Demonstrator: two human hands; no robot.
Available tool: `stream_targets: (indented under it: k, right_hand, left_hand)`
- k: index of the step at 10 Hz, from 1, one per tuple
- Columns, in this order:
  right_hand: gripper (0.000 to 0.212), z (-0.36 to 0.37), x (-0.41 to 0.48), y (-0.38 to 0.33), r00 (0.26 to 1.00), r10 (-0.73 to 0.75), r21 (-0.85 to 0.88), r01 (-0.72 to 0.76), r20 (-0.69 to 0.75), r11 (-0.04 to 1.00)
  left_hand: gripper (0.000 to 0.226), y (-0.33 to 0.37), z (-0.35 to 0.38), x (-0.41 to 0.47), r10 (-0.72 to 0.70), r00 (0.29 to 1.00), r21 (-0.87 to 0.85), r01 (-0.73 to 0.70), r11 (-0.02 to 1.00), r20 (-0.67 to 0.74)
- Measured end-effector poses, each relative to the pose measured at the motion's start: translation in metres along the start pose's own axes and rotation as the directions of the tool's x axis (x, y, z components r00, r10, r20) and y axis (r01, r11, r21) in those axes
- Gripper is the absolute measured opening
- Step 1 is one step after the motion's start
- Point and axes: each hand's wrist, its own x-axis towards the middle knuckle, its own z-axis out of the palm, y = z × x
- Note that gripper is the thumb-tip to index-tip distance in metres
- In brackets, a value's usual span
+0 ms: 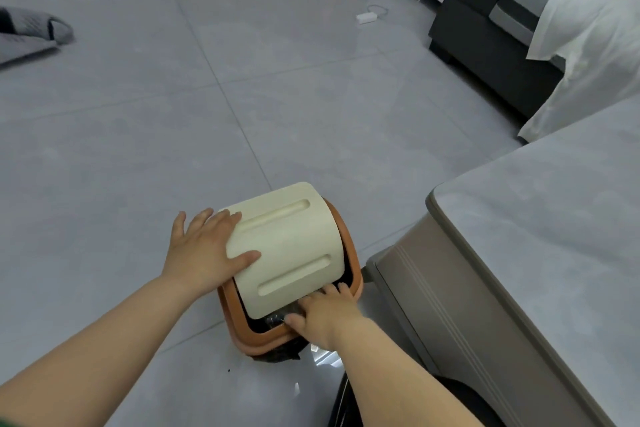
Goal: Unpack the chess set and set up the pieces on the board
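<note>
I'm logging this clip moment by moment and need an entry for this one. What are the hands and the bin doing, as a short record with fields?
setting: tiled floor, beside a grey table
bin: orange bin lined with a black bag; cream lid lies tilted over it, with a gap at the near side
left hand: flat on the lid's left edge, fingers straight
right hand: reaches into the gap, touching the bag; grip unclear
chess set: not in view
</note>
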Motion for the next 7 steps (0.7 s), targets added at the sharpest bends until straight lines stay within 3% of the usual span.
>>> stream_targets:
  k: [1, 2, 3, 4, 7]
  right_hand:
    - [0.037, -0.013, -0.007, 0.004, 0.954, 0.038, 0.067, -0.018, -0.297, 0.998]
    - [0.024, -0.024, -0.018, 0.015, 0.876, 0.086, 0.179, 0.000, -0.474, 0.984]
    - [0.018, -0.022, -0.032, 0.021, 0.845, 0.124, 0.244, 0.008, -0.520, 0.970]
    - [0.025, -0.017, -0.053, 0.022, 0.830, 0.155, 0.255, -0.016, -0.535, 0.967]
    - [0.026, -0.005, -0.139, 0.037, 0.701, 0.219, 0.296, -0.011, -0.679, 0.955]
  left_hand:
    - [0.088, -0.002, 0.001, 0.002, 0.007, 0.999, -0.017, -0.006, 1.000, 0.033]
    - [0.072, -0.001, 0.000, 0.002, 0.068, 0.998, -0.102, -0.068, 0.993, -0.004]
    - [0.074, 0.009, -0.001, -0.003, 0.179, 0.982, -0.148, -0.187, 0.971, -0.064]
    - [0.056, 0.019, 0.003, -0.011, 0.248, 0.967, -0.064, -0.251, 0.966, -0.052]
    - [0.047, 0.046, -0.011, -0.035, 0.206, 0.971, 0.055, -0.200, 0.978, -0.125]
